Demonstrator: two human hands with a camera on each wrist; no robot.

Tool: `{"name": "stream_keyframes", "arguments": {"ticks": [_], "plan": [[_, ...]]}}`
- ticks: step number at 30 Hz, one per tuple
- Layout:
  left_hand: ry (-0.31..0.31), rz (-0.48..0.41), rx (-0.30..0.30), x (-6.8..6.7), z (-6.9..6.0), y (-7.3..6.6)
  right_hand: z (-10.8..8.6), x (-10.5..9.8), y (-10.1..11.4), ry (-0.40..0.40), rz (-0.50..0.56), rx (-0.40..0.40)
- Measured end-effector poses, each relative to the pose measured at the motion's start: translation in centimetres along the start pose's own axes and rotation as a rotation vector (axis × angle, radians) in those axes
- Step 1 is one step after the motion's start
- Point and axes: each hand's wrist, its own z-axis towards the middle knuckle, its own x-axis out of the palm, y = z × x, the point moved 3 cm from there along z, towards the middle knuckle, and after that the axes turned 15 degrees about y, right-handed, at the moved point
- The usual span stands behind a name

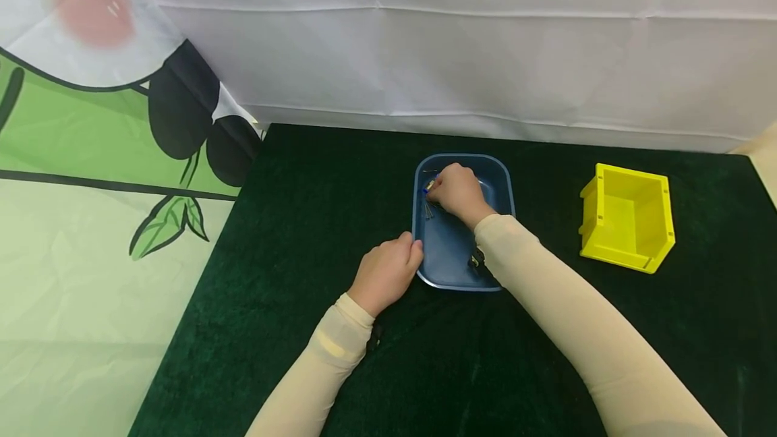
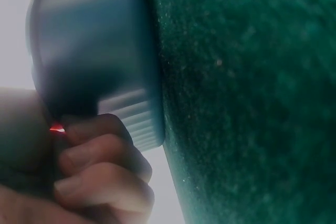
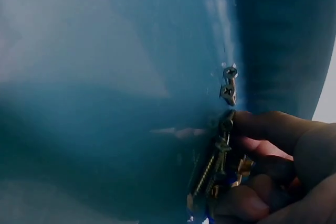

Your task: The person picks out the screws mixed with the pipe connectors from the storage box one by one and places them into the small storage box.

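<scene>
A blue tray [image 1: 450, 241] lies on the dark green cloth. My left hand [image 1: 388, 272] grips its near left rim; in the left wrist view the curled fingers [image 2: 105, 153] are against the tray's wall [image 2: 142, 51]. Inside the tray, along its left side, my right hand [image 1: 458, 193] reaches down with bent fingers. Metal screws [image 3: 212, 166] lie at its fingertips in the right wrist view, and two screw heads [image 3: 228, 92] show just beyond. Between the fingers is a small brass-and-blue piece [image 3: 244, 166], partly hidden; its kind is unclear.
A yellow plastic bin [image 1: 628, 221] stands to the right of the tray. Under the right wrist, a small dark item [image 1: 475, 260] shows in the tray, partly covered. A white cloth wall [image 1: 425, 66] rises behind the table's far edge.
</scene>
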Motion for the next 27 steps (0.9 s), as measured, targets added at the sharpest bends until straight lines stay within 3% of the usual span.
{"name": "stream_keyframes", "arguments": {"ticks": [8,12,17,27], "plan": [[0.014,-0.009,-0.012,0.0,0.0,0.0,-0.2,0.4,0.4,0.016,-0.005,0.016],[0.013,0.002,-0.014,0.0,0.0,0.0,-0.5,0.2,0.5,0.008,0.001,-0.015],[0.009,0.012,-0.016,0.0,0.1,-0.1,-1.5,-0.7,0.4,-0.019,0.066,-0.046],[-0.001,0.045,-0.027,0.1,0.2,-0.1,-3.3,-2.2,-0.3,-0.026,0.150,0.003]]}}
